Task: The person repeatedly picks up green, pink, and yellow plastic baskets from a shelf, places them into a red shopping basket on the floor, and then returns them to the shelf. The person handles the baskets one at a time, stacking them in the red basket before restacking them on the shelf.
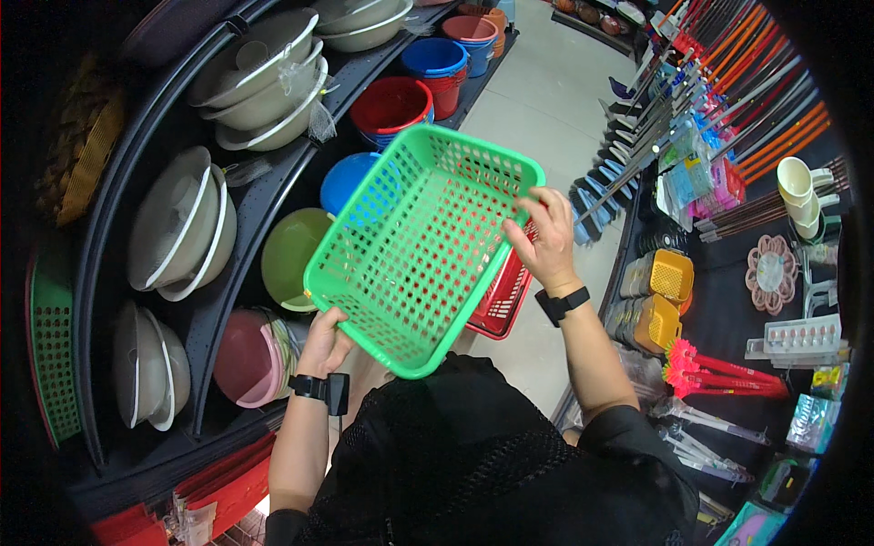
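Observation:
A green perforated plastic basket (414,250) is held tilted in front of my chest. My left hand (325,337) grips it at the lower left corner, its fingers mostly hidden behind the plastic. My right hand (539,232) holds the right-hand rim, thumb and fingers curled at the edge. Just beyond and below the green basket, a red plastic basket (498,305) shows in part, largely hidden by it.
Shelves on my left hold white basins (173,218), stacked buckets (432,68) and other tubs (241,364). Along the right hang brushes and long handles (765,109), yellow containers (669,278) and red brushes (728,373). A tiled aisle (537,91) runs ahead between the displays.

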Available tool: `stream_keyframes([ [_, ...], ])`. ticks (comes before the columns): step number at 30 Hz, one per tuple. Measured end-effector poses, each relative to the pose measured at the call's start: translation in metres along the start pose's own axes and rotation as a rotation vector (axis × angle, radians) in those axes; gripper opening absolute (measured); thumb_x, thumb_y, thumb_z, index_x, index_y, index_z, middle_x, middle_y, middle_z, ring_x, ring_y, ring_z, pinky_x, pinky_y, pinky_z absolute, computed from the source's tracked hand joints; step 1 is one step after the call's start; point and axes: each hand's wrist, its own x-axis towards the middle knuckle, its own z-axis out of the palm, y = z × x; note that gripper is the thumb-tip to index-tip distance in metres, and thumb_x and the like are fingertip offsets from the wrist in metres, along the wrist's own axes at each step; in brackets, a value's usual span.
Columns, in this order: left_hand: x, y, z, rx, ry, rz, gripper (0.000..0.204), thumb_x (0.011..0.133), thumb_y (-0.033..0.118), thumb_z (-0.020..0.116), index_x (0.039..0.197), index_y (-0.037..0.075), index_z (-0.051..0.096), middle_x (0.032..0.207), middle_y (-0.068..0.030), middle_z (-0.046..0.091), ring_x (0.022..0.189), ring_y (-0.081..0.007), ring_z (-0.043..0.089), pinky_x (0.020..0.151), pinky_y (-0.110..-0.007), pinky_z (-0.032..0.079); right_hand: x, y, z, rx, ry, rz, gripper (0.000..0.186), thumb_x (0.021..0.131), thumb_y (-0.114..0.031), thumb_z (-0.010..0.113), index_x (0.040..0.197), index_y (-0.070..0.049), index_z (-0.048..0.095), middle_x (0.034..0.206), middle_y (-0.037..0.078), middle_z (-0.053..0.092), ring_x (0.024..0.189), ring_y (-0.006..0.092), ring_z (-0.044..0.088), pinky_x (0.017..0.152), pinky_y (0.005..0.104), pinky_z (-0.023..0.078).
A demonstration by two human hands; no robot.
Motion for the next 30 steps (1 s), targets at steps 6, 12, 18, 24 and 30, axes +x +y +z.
stream_keyframes([
  [6, 0.025, -0.024, 0.034, 0.016, 0.082, 0.072, 0.051, 0.093, -0.003, 0.048, 0.144, -0.003, 0.044, 0.14, -0.0161, 0.057, 0.127, -0.0313, 0.059, 0.11, -0.051, 0.05, -0.065, -0.016, 0.033, 0.81, -0.157, 0.88, 0.073, 0.098, -0.037, 0.072, 0.148, 0.005, 0.041, 0.138, 0.019, 0.062, 0.125, 0.023, 0.059, 0.107, 0.0373, 0.047],
  [12, 0.033, -0.035, 0.052, 0.217, -0.004, -0.114, 0.057, 0.102, 0.012, 0.061, 0.152, 0.005, 0.038, 0.148, -0.015, 0.051, 0.135, -0.0272, 0.053, 0.11, -0.053, 0.048, -0.134, 0.0, 0.055, 0.75, -0.246, 1.095, 0.037, 0.093, -0.006, 0.059, 0.128, 0.004, 0.06, 0.116, 0.012, 0.07, 0.104, 0.0217, 0.068, 0.093, 0.037, 0.054],
  [18, 0.028, -0.04, 0.015, 0.339, 0.009, -0.225, 0.07, 0.104, 0.025, 0.063, 0.16, 0.008, 0.025, 0.148, -0.0192, 0.051, 0.131, -0.031, 0.056, 0.106, -0.05, 0.052, -0.151, 0.059, 0.068, 0.523, -0.176, 1.053, 0.036, 0.088, -0.011, 0.061, 0.122, 0.001, 0.067, 0.11, 0.018, 0.075, 0.102, 0.0277, 0.072, 0.092, 0.0401, 0.054],
  [24, -0.004, -0.037, -0.04, 0.209, 0.175, -0.074, 0.047, 0.106, 0.024, 0.059, 0.144, 0.002, 0.043, 0.137, -0.0202, 0.058, 0.122, -0.0308, 0.062, 0.095, -0.046, 0.058, -0.176, 0.103, 0.094, 0.363, -0.263, 1.105, 0.035, 0.086, -0.015, 0.067, 0.118, 0.001, 0.069, 0.106, 0.018, 0.076, 0.097, 0.0286, 0.074, 0.089, 0.0412, 0.056],
  [30, -0.054, -0.078, -0.108, 0.058, 0.391, -0.085, 0.038, 0.105, 0.027, 0.06, 0.137, 0.007, 0.052, 0.127, -0.0148, 0.065, 0.108, -0.027, 0.068, 0.09, -0.044, 0.058, -0.21, 0.127, 0.113, 0.326, -0.24, 1.118, 0.04, 0.085, -0.017, 0.074, 0.12, 0.003, 0.067, 0.102, 0.018, 0.077, 0.095, 0.0288, 0.074, 0.088, 0.0414, 0.057],
])
